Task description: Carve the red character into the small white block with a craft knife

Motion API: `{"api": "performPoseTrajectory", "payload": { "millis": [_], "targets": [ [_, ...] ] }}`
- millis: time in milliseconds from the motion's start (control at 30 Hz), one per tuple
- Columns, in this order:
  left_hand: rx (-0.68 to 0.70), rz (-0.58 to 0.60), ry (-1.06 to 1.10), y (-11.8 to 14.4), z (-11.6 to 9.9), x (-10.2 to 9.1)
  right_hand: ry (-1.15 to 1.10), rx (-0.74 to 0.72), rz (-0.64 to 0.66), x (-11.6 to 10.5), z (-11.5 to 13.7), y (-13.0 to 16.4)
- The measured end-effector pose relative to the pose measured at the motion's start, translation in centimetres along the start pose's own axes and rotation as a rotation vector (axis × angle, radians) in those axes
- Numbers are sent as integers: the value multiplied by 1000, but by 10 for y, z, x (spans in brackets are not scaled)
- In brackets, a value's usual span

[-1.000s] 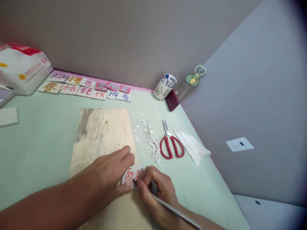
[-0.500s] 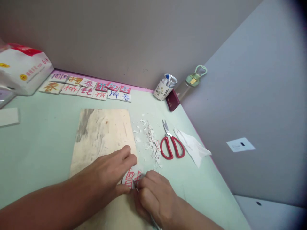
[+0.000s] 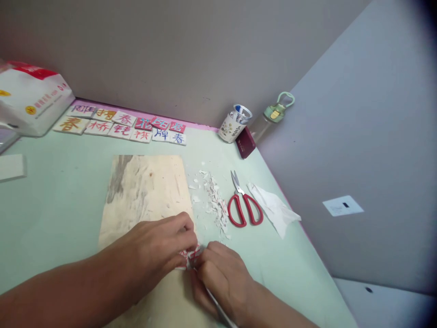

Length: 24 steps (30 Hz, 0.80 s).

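Note:
My left hand (image 3: 160, 246) presses down on a small white tile with red strokes (image 3: 191, 256), of which only a sliver shows between the fingers. My right hand (image 3: 218, 275) is curled around a thin metal carving knife (image 3: 223, 314), its tip at the tile and hidden by the fingers. Both hands rest on a pale wooden board (image 3: 146, 191) lying on the light green table (image 3: 61, 196). The hands touch each other over the tile.
White chips (image 3: 215, 202) lie right of the board, then red-handled scissors (image 3: 244, 207) and a crumpled tissue (image 3: 273, 207). Several finished character tiles (image 3: 126, 124) line the back edge. A white bag (image 3: 32, 98) sits far left; a pen cup (image 3: 235, 123), a dark red case (image 3: 245, 143) and a bottle (image 3: 273, 116) stand in the corner.
My right hand rolled over the tile so the knife shaft, earlier sticking out to the lower right, is mostly hidden. My left fingers closed in over the tile, covering most of the red character.

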<state>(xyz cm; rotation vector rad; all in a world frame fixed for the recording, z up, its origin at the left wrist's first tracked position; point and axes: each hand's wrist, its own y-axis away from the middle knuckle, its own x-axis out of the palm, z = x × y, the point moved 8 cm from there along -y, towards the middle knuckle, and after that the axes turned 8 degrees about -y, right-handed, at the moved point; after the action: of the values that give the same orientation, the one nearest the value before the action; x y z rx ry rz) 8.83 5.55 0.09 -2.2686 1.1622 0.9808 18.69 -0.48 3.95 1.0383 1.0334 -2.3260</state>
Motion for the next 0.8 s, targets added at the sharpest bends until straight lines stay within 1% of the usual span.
{"api": "performPoseTrajectory", "payload": {
  "millis": [67,133,200,267,367,400,467,567,633,667,733,800],
  "targets": [
    [12,-69,-1,-1,-1,1,-7,-1,-23,1,-1,2],
    [5,-101,-4,-2,-1,3,-11,4,-35,2,-3,2],
    [-8,-64,-2,-2,-1,5,-30,12,-37,2,-3,1],
    [-12,-1,16,0,-1,3,-54,19,-51,0,-4,-1],
    [0,49,10,6,0,-9,-85,27,-89,-4,-5,-5],
    [13,37,-17,8,1,-16,-106,31,-102,-5,-5,-5],
    [-3,10,-87,11,6,-27,-168,67,-119,-6,-8,-5],
    [-49,-74,-180,13,12,-36,-269,203,-110,-5,-17,-1],
    [-47,-118,-190,12,10,-33,-322,302,-87,-4,-23,2],
    [-27,-159,-188,12,7,-30,-342,338,-75,-4,-25,3],
    [-12,-166,-201,11,3,-18,-367,375,-53,-4,-27,3],
    [-22,-137,-233,11,2,-5,-372,383,-48,-7,-27,2]
  ]
}}
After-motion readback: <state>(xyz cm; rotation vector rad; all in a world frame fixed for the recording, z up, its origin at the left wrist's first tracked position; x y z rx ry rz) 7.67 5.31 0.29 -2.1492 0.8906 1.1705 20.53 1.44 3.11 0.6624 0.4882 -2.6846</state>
